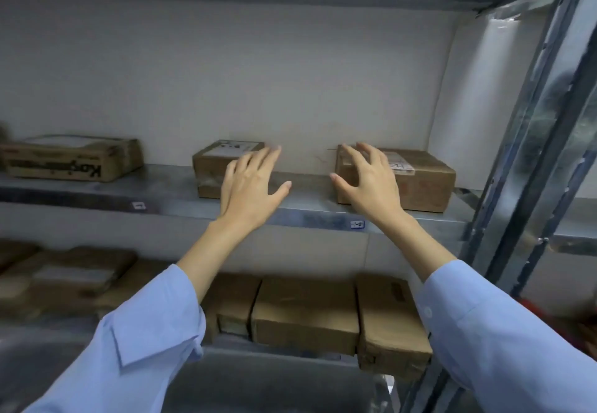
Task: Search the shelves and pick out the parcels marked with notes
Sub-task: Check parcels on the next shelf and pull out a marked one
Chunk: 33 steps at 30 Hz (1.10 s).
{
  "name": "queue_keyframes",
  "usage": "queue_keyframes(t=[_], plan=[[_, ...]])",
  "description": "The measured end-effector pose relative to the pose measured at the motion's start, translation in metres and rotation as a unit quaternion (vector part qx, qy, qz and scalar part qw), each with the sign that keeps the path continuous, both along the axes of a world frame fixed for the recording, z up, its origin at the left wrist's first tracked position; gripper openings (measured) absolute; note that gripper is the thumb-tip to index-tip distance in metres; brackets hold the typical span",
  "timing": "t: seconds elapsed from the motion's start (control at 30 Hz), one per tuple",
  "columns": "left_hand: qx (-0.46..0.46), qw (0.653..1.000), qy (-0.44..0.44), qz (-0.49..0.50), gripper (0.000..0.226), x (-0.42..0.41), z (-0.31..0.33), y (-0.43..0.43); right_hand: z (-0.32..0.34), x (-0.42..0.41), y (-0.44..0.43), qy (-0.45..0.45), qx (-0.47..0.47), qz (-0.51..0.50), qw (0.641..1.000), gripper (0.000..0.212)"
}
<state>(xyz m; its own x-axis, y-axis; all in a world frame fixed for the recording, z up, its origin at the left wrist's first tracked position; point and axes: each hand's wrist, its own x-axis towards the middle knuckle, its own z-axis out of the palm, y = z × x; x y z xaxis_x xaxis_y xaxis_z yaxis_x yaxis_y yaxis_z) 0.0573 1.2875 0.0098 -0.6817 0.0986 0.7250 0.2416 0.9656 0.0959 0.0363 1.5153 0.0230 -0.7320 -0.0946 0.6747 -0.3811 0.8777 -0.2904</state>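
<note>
Sleeves, left hand splayed at middle parcel, right hand splayed at end parcel

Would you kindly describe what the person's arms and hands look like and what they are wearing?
Both arms wear loose light blue shirt sleeves. The left sleeve has an open, unfastened cuff; the right sleeve shows a pale cuff button. The left hand and right hand are bare: no gloves, rings or watch visible.
</note>
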Motion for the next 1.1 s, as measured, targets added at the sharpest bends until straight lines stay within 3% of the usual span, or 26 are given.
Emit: queue_keyframes(t=[0.6,0.83,1.1], plan=[[0.004,0.951,-0.066,0.303,0.069,0.166,-0.027,-0.336,-0.016,0.053,-0.367,0.010,0.037,0.304,0.952,0.063],[0.011,0.932,-0.088,0.351,0.069,0.233,-0.037,-0.488,-0.039,0.097,-0.535,-0.016,0.034,0.364,0.931,0.064],[0.042,0.928,-0.109,0.355,0.069,0.263,-0.070,-0.609,-0.077,0.115,-0.664,-0.101,0.021,0.392,0.914,0.066]])
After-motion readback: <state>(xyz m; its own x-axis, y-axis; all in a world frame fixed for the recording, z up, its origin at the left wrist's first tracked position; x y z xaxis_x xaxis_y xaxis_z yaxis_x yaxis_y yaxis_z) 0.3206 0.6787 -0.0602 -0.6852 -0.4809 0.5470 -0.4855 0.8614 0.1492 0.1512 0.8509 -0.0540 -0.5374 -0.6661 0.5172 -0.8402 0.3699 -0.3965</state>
